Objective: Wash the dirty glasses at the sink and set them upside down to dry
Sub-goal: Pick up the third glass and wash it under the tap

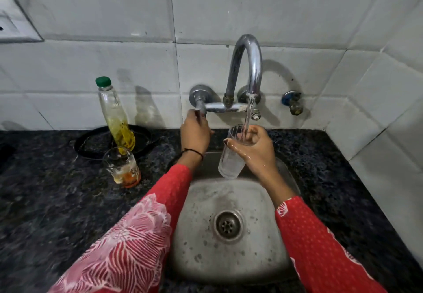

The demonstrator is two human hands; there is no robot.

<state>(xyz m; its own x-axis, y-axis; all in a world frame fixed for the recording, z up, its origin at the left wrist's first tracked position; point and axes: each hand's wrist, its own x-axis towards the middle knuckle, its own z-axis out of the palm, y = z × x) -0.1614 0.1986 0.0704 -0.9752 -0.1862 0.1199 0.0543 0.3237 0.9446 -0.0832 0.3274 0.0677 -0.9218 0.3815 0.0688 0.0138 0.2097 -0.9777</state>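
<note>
My right hand (256, 153) grips a clear tall glass (230, 162) upright over the steel sink (199, 235), its mouth under the chrome tap spout (248, 63). A thin stream of water (248, 114) runs into the glass. My left hand (194, 135) is closed on the tap's left handle (199, 106). A second glass (122, 166), dirty with orange residue at its bottom, stands upright on the dark granite counter (57, 201) left of the sink.
A clear bottle (114, 114) with a green cap and some yellow liquid stands behind the dirty glass, in front of a black ring-shaped object (91, 141). A small valve (293, 102) juts from the tiled wall right of the tap. A switch plate (13, 22) sits upper left.
</note>
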